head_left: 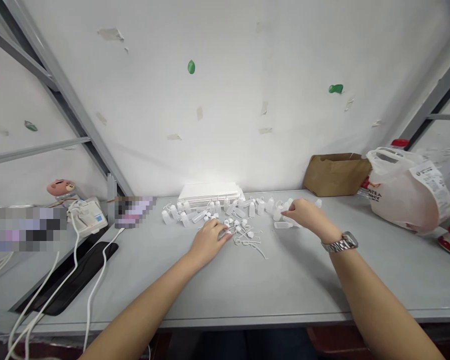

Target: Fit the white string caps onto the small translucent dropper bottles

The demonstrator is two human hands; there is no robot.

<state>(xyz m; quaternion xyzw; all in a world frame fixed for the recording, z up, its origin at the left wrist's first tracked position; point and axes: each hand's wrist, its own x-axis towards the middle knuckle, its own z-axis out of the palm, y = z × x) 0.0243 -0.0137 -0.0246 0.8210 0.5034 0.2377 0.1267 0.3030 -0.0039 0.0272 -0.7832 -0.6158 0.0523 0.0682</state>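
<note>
A loose pile of small white caps with thin straps (pixel 243 232) lies on the grey table. At the left edge of that pile is my left hand (pixel 207 241), palm down, thumb and forefinger slightly apart by the caps. My right hand (pixel 304 215), with a metal-band watch on the wrist, bends its fingers closed at a small translucent squeeze bottle (pixel 278 214). Its fingertips meet the bottle's upper part. Another bottle (pixel 283 225) lies on its side just below. Several more bottles (pixel 185 219) stand in a row along the back, some tipped over.
Behind the bottles is a stack of white sheets or boxes (pixel 210 191) against the wall. A cardboard box (pixel 335 175) and a plastic bag (pixel 405 192) stand at the right. On the left lie a power strip (pixel 88 217), white cables (pixel 75 260) and a black tray-like piece (pixel 80 280).
</note>
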